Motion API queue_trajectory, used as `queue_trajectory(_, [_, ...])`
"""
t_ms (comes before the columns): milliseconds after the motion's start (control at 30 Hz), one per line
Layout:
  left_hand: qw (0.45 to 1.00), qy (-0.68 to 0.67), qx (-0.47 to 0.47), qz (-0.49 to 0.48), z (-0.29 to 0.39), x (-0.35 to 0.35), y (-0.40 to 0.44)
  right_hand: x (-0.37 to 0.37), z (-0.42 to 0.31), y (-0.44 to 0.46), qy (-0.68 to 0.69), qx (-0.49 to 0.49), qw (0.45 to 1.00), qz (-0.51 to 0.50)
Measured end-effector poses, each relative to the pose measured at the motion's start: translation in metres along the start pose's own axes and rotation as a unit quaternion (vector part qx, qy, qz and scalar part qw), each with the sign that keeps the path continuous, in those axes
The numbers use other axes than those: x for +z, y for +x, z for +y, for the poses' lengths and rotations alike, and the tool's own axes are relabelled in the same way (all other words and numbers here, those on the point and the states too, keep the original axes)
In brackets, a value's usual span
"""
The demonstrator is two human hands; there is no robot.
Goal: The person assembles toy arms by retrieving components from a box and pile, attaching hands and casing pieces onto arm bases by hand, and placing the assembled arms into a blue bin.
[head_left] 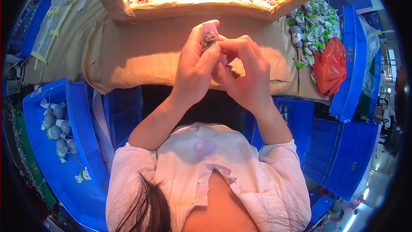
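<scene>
The left hand clamps its fingers on a pinkish piece pointing far, the right hand just right, its pinch unclear.

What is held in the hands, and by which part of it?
The left hand holds a small pinkish piece, thumb at its lower end, fingers behind. Whether the right hand also holds something cannot be told.
</scene>
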State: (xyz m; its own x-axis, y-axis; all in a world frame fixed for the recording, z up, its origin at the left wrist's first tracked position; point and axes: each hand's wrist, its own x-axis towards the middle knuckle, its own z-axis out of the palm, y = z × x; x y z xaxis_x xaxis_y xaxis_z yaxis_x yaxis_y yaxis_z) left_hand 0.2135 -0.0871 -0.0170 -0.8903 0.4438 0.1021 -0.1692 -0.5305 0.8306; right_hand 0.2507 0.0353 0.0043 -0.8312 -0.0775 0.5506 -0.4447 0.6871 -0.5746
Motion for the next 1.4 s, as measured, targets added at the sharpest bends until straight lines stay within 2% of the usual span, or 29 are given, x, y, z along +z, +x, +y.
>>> queue_trajectory(100, [0.999,0.013,-0.042,-0.006,0.01,-0.002,-0.003,-0.019,0.005,0.012,-0.016,-0.054,0.998,-0.019])
queue_trajectory(167, [0.999,0.028,-0.03,-0.021,0.008,-0.002,-0.007,-0.029,-0.006,0.025,0.032,-0.017,0.999,-0.008])
queue_trajectory(233, [0.998,0.043,-0.018,-0.039,0.008,0.001,-0.01,-0.035,0.0,0.036,0.036,-0.12,0.991,-0.056])
queue_trajectory(300, [0.997,0.059,-0.031,-0.043,0.01,0.004,-0.012,-0.038,0.0,0.038,0.069,-0.089,0.99,-0.085])
queue_trajectory(367, [0.996,0.057,-0.035,-0.059,0.012,0.002,-0.012,-0.042,0.006,0.042,0.121,-0.085,0.975,-0.163])
queue_trajectory(500, [0.992,0.055,-0.073,-0.092,0.022,0.0,-0.013,-0.043,0.001,0.041,0.063,-0.086,0.983,-0.148])
queue_trajectory(567, [0.992,0.057,-0.077,-0.082,0.025,0.002,-0.014,-0.04,-0.003,0.039,-0.017,-0.106,0.988,-0.106])
queue_trajectory(633, [0.992,0.057,-0.08,-0.073,0.027,0.005,-0.015,-0.035,-0.003,0.037,0.011,-0.078,0.992,-0.094])
queue_trajectory(800, [0.985,0.16,-0.044,-0.037,0.033,0.012,-0.02,-0.032,-0.002,0.037,0.082,-0.02,0.993,-0.081])
queue_trajectory(900, [0.989,0.097,-0.072,-0.081,0.038,0.003,-0.014,-0.035,0.002,0.039,0.047,-0.057,0.994,-0.085])
queue_trajectory(967, [0.988,0.057,-0.104,-0.102,0.041,-0.005,-0.009,-0.042,0.01,0.049,0.004,-0.218,0.969,-0.12])
queue_trajectory(1000, [0.983,0.016,-0.135,-0.123,0.043,-0.008,-0.006,-0.046,0.011,0.051,0.001,-0.222,0.968,-0.12])
queue_trajectory(1067, [0.981,0.008,-0.144,-0.127,0.046,-0.013,-0.003,-0.051,0.014,0.056,-0.089,-0.318,0.934,-0.139])
queue_trajectory(1200, [0.979,0.001,-0.163,-0.125,0.048,-0.017,0.001,-0.054,0.008,0.06,-0.194,-0.349,0.903,-0.156])
queue_trajectory(1400, [0.985,0.067,-0.136,-0.086,0.047,-0.018,-0.002,-0.046,0.004,0.077,-0.224,-0.349,0.878,-0.24])
